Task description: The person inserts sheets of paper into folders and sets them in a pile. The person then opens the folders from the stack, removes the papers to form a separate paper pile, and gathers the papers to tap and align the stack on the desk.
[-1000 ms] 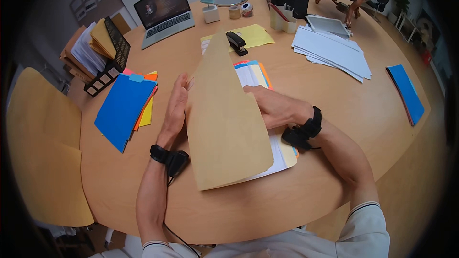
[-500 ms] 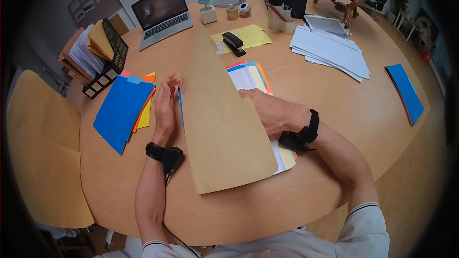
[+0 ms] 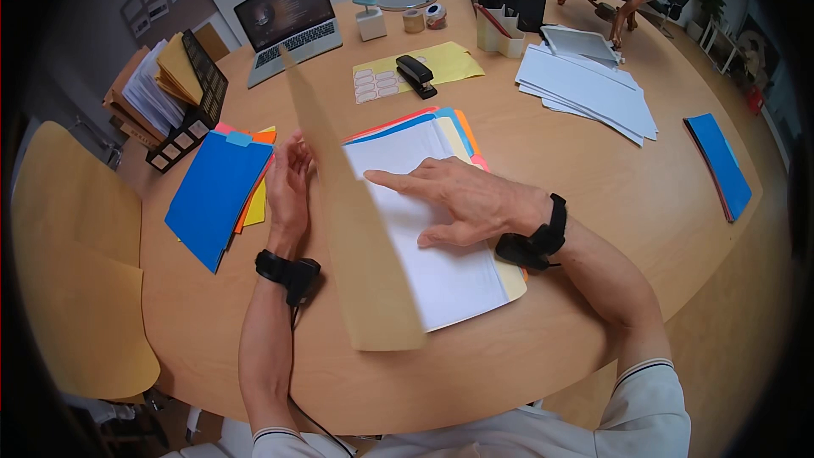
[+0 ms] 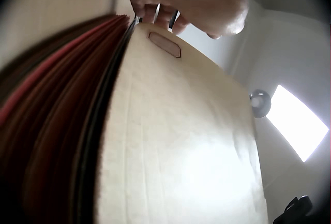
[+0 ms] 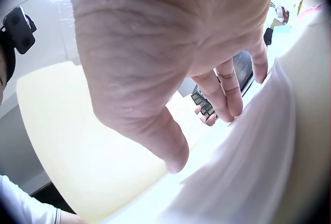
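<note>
A manila folder (image 3: 339, 229) lies on top of a stack of coloured folders (image 3: 468, 131), its cover raised and tilted to the left. Inside it is white paper (image 3: 398, 153). My right hand (image 3: 475, 199) is spread over the paper, index finger pointing toward the raised cover and thumb apart. In the right wrist view, the fingertips are right at the paper's surface. My left hand (image 3: 288, 191) stands on edge beside the stack's left side, fingers loosely bent and partly hidden behind the cover. A small label (image 4: 165, 44) shows on the cover near its fingers.
Blue, orange and yellow folders (image 3: 216, 191) lie left, beside a black file rack (image 3: 191, 110). Farther back are a laptop (image 3: 288, 25), a black stapler (image 3: 415, 76) on a yellow sheet and white papers (image 3: 585, 93). A blue folder (image 3: 719, 165) sits at the right edge.
The manila cover has swung left, uncovering the white paper. My right hand, partly behind the cover before, now shows fully over the paper. The left hand has shifted slightly left.
</note>
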Motion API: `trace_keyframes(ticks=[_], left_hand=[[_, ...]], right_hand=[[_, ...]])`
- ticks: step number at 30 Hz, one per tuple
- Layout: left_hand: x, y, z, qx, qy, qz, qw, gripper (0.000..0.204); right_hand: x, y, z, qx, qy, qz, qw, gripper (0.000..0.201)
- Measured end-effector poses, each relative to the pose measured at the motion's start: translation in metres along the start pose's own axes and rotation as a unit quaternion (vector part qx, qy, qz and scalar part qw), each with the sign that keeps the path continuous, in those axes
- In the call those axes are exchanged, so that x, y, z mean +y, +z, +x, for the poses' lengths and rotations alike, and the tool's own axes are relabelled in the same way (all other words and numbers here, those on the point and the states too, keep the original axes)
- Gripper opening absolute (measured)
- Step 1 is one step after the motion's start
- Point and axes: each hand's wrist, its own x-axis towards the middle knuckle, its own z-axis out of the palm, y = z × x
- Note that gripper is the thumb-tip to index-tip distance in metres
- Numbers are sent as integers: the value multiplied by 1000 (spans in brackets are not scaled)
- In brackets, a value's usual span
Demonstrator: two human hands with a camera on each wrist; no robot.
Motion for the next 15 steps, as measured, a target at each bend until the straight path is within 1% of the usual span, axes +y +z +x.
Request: trace_keyframes(ticks=[2,3,7,9,10,12,13,15], left_hand=[[2,-4,2,-1,-32,-55,998,54],[-32,-30,39,112,-190,-80,972,40],[-23,-36,53,111,-186,-76,973,40],[-24,-38,52,110,-184,-72,974,40],[-21,-42,58,110,-183,-71,974,40],[-20,-45,52,109,-180,-68,975,40],[-21,-45,49,109,-178,-66,976,39],[-21,-44,46,108,-176,-63,976,39]], right_hand=[[4,2,1,-1,-2,6,1000,94],[6,3,2,-3,-5,12,1000,93],[12,6,1,-2,6,24,1000,89],[19,10,-1,22,0,18,1000,79],[22,11,-2,22,0,18,1000,79],[27,10,-4,31,10,70,997,69],[28,8,-5,31,10,70,997,69],[32,5,-6,51,68,124,989,65]])
